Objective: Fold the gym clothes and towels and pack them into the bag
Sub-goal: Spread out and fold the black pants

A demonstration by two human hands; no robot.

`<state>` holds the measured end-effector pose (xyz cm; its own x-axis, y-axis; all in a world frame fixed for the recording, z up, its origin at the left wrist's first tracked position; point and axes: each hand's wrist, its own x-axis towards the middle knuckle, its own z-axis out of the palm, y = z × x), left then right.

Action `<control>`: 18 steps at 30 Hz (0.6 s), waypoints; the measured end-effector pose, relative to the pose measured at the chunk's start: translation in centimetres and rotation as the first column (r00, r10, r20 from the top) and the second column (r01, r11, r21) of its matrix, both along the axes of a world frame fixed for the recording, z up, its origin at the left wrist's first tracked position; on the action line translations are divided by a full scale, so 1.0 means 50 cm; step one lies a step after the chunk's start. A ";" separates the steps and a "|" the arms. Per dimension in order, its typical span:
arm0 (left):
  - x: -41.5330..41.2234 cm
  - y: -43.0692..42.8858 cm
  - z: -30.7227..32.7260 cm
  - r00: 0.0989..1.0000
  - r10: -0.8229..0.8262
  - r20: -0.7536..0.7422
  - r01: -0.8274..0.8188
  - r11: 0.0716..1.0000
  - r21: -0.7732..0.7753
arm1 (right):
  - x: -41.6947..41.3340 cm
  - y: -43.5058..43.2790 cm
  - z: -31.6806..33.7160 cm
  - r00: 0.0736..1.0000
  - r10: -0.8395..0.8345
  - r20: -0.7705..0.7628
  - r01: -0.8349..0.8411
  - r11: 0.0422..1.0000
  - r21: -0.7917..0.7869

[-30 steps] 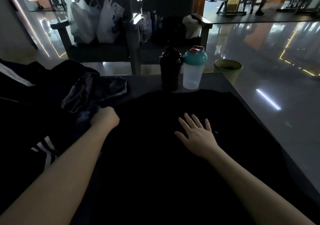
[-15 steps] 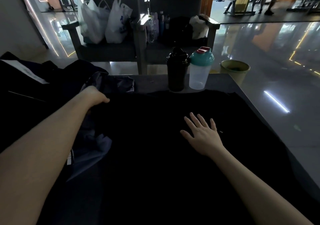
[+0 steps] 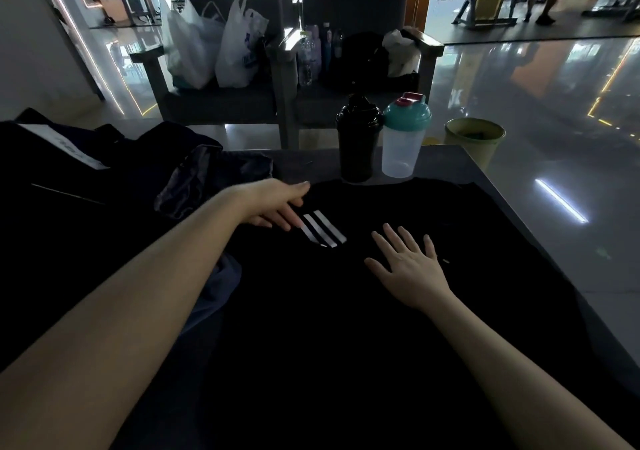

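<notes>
Black garment (image 3: 346, 328) | left hand (image 3: 277, 207) at stripes (image 3: 323, 229) | right hand (image 3: 408, 266) flat on it

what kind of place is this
Most likely a gym, in a seating corner off the workout floor. An exercise machine stands at the back, a black shaker and a clear shaker stand on the table, and striped sportswear lies spread on it.

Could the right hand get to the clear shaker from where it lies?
Probably yes: the right hand lies flat and empty on the black garment, with nothing standing between it and the clear shaker.
</notes>
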<state>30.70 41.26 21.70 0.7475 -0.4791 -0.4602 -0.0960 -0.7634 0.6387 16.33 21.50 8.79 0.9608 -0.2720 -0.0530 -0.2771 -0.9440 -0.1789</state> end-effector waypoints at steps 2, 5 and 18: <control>0.017 0.015 -0.054 0.982 0.008 0.191 -0.035 0.990 0.135 | 0.001 0.000 0.001 1.000 0.000 0.002 0.000 1.000 0.001; 0.025 0.045 -0.112 0.968 0.015 0.251 -0.093 0.948 0.305 | 0.002 0.000 0.000 1.000 0.003 0.003 -0.003 1.000 0.000; -0.034 0.046 -0.045 0.968 -0.148 0.205 0.204 0.937 -0.284 | 0.002 -0.001 0.001 1.000 0.005 0.021 -0.006 0.999 0.036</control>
<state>28.98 43.55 19.47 0.6945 -0.7053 -0.1422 -0.3438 -0.4990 0.7955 16.43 21.45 8.85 0.9634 -0.2649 -0.0422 -0.2676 -0.9383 -0.2190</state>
